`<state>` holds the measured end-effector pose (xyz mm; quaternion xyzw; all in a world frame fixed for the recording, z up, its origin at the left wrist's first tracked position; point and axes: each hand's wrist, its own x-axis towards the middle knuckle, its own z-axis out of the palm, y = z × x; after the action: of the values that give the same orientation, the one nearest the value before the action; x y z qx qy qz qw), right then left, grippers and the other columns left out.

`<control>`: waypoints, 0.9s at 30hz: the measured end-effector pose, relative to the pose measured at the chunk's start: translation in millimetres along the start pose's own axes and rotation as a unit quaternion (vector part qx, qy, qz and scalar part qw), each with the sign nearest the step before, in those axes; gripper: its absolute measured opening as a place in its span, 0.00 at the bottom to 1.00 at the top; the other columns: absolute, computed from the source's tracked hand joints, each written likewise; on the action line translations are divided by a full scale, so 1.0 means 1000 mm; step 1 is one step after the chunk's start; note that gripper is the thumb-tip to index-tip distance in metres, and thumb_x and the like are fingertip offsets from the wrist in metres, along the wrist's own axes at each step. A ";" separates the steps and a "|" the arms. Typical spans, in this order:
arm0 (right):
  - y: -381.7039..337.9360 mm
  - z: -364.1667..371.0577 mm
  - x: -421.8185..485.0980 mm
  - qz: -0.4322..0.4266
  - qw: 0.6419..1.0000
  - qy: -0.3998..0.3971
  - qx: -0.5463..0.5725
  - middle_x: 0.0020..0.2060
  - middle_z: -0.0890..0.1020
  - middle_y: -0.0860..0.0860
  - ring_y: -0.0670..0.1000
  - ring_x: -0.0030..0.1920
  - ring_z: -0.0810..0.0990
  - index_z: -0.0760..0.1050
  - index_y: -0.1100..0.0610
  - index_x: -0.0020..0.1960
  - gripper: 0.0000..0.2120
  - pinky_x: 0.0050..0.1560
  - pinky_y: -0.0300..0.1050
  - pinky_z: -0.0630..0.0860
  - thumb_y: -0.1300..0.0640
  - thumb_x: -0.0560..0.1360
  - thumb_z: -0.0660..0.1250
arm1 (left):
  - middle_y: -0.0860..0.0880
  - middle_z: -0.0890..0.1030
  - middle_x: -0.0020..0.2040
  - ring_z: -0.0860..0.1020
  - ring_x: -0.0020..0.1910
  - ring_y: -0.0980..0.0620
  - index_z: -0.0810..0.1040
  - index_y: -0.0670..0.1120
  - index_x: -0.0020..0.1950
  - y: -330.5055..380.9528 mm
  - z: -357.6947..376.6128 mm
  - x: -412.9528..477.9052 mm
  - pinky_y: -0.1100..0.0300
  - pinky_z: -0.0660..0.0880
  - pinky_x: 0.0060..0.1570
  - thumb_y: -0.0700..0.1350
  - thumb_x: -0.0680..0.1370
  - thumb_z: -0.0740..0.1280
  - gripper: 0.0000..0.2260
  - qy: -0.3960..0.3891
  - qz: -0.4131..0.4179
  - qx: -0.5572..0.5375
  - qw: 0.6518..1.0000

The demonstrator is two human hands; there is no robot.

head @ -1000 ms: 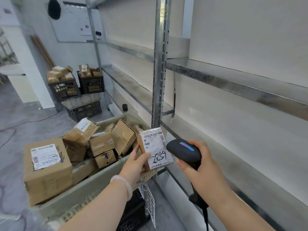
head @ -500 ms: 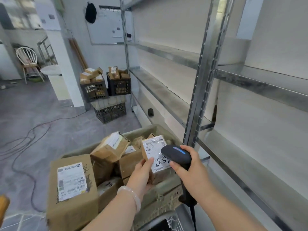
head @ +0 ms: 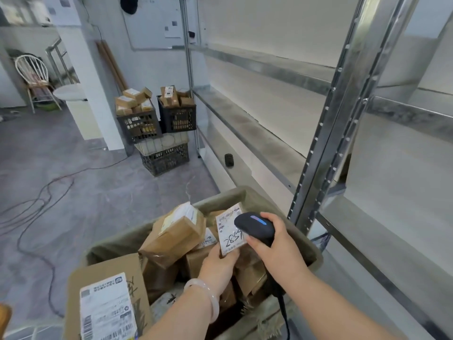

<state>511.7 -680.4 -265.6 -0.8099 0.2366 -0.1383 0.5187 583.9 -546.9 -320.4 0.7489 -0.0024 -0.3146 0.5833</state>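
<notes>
1. The left grip pinches the parcel by its lower edge, thumb on the label and fingers behind.
2. The parcel is held just above the boxes piled in the bin. Its label faces the camera, with "2859" handwritten on it.
3. The right grip is curled round the scanner. The scanner's head overlaps the label's right side; whether they touch cannot be told.
4. A cord hangs down from the scanner's handle.
5. A big box with a label stands at the bin's near left corner.
6. Metal shelves run along the right. Crates of boxes are stacked on the floor at the far end.
</notes>
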 end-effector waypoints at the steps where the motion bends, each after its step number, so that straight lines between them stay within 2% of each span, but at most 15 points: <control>1: 0.001 0.001 0.000 0.004 1.000 0.000 -0.003 0.52 0.75 0.36 0.38 0.53 0.77 0.65 0.38 0.63 0.26 0.53 0.34 0.74 0.52 0.73 0.74 | 0.56 0.80 0.63 0.78 0.62 0.52 0.74 0.60 0.68 0.004 -0.001 -0.005 0.51 0.73 0.66 0.61 0.72 0.68 0.25 0.009 0.012 0.004 1.000; 3: 0.004 0.000 0.000 0.009 1.000 0.007 -0.009 0.53 0.76 0.38 0.40 0.53 0.77 0.65 0.39 0.64 0.26 0.54 0.37 0.74 0.52 0.73 0.74 | 0.54 0.76 0.67 0.75 0.65 0.51 0.68 0.58 0.71 0.007 -0.002 -0.007 0.54 0.71 0.65 0.53 0.79 0.68 0.22 0.040 0.025 0.005 0.999; 4: 0.006 -0.002 -0.001 0.009 1.000 0.014 -0.009 0.54 0.76 0.39 0.40 0.53 0.77 0.65 0.39 0.64 0.26 0.53 0.36 0.74 0.52 0.73 0.74 | 0.52 0.74 0.70 0.73 0.68 0.49 0.64 0.57 0.76 0.008 -0.002 -0.007 0.53 0.70 0.67 0.52 0.79 0.69 0.27 0.052 0.030 0.010 0.998; 6: 0.007 -0.008 -0.004 0.007 1.000 0.025 -0.005 0.54 0.75 0.38 0.40 0.53 0.77 0.65 0.38 0.63 0.26 0.53 0.35 0.73 0.52 0.73 0.74 | 0.51 0.73 0.73 0.73 0.69 0.50 0.64 0.59 0.76 0.011 0.001 -0.008 0.52 0.69 0.70 0.53 0.76 0.71 0.31 0.063 0.060 0.023 0.996; 8: 0.007 -0.017 -0.009 0.005 1.000 0.030 0.000 0.52 0.74 0.34 0.36 0.53 0.76 0.65 0.38 0.64 0.27 0.51 0.30 0.72 0.52 0.72 0.75 | 0.54 0.71 0.72 0.71 0.68 0.54 0.65 0.61 0.74 0.015 0.006 -0.011 0.59 0.67 0.67 0.52 0.76 0.71 0.28 0.059 0.092 0.050 0.993; 10: 0.009 -0.027 -0.016 0.004 0.999 0.038 0.004 0.52 0.74 0.34 0.32 0.51 0.75 0.65 0.38 0.63 0.26 0.49 0.26 0.71 0.52 0.72 0.75 | 0.53 0.65 0.72 0.67 0.71 0.52 0.62 0.56 0.78 0.022 0.010 -0.016 0.63 0.61 0.64 0.50 0.79 0.69 0.30 0.059 0.095 0.081 0.990; 14: 0.013 -0.054 -0.036 -0.004 0.997 0.077 0.023 0.56 0.77 0.37 0.39 0.55 0.78 0.66 0.38 0.64 0.26 0.58 0.38 0.75 0.51 0.72 0.75 | 0.48 0.59 0.79 0.60 0.77 0.48 0.59 0.52 0.81 0.034 0.021 -0.028 0.56 0.57 0.75 0.51 0.79 0.70 0.33 0.087 0.119 0.133 0.980; 18: 0.015 -0.091 -0.064 -0.016 0.992 0.118 0.036 0.54 0.75 0.36 0.38 0.54 0.76 0.65 0.38 0.64 0.26 0.53 0.33 0.72 0.52 0.73 0.74 | 0.49 0.55 0.81 0.54 0.80 0.49 0.58 0.54 0.81 0.049 0.048 -0.048 0.52 0.53 0.78 0.54 0.79 0.68 0.33 0.094 0.192 0.217 0.952; 22: 0.018 -0.135 -0.100 -0.032 0.983 0.178 0.042 0.55 0.77 0.37 0.38 0.52 0.78 0.66 0.38 0.63 0.26 0.49 0.30 0.73 0.51 0.72 0.75 | 0.49 0.57 0.81 0.54 0.80 0.49 0.56 0.55 0.81 0.071 0.094 -0.084 0.50 0.54 0.78 0.55 0.79 0.68 0.33 0.041 0.270 0.255 0.928; 23: 0.020 -0.148 -0.112 -0.035 0.979 0.194 0.045 0.54 0.78 0.37 0.39 0.51 0.79 0.66 0.37 0.62 0.25 0.50 0.32 0.75 0.51 0.72 0.75 | 0.49 0.57 0.80 0.55 0.79 0.49 0.57 0.55 0.81 0.077 0.108 -0.097 0.49 0.55 0.78 0.54 0.79 0.68 0.33 0.021 0.289 0.258 0.922; 25: 0.023 -0.174 -0.138 -0.042 0.971 0.231 0.043 0.54 0.79 0.38 0.46 0.50 0.82 0.67 0.34 0.60 0.26 0.53 0.44 0.79 0.52 0.72 0.75 | 0.50 0.59 0.80 0.56 0.79 0.49 0.56 0.56 0.81 0.086 0.141 -0.124 0.49 0.56 0.78 0.55 0.79 0.68 0.33 -0.014 0.333 0.278 0.901; 27: 0.023 -0.203 -0.170 -0.052 0.960 0.272 0.038 0.54 0.79 0.37 0.47 0.51 0.82 0.67 0.33 0.59 0.26 0.54 0.47 0.80 0.54 0.72 0.75 | 0.50 0.60 0.80 0.57 0.79 0.49 0.56 0.56 0.81 0.095 0.178 -0.152 0.49 0.57 0.78 0.58 0.79 0.67 0.34 -0.049 0.380 0.308 0.871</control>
<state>266.8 -756.0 -196.4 -0.7324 0.3211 -0.3889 0.4575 411.8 -675.8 -187.8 0.8157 -0.4119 -0.0885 0.3963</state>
